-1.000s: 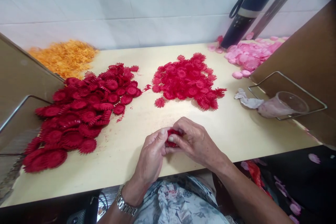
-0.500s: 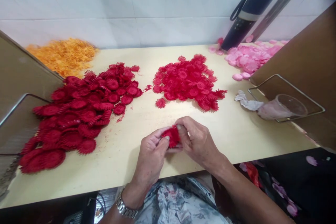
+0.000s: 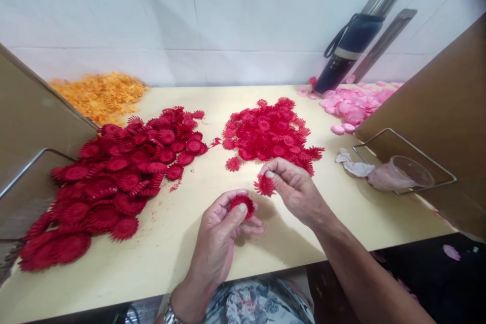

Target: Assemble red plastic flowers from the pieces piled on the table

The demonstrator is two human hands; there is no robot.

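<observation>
Your left hand (image 3: 221, 221) is clamping a dark red flower cup (image 3: 240, 200); your right hand (image 3: 295, 190) is pinching a red fringed disc (image 3: 264, 187), apart, at the cup's two o'clock. You are seemingly handling them separately; the next move is calling for light pressure.

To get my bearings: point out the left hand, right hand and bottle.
Left hand (image 3: 220, 227), head view: back of hand.
Right hand (image 3: 298, 191), head view: back of hand.
Bottle (image 3: 359, 35), head view: dark upper body.

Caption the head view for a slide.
Left hand holding a dark red flower, right hand a brighter flower, with a red pile ahead and a darker pile at left.
</observation>
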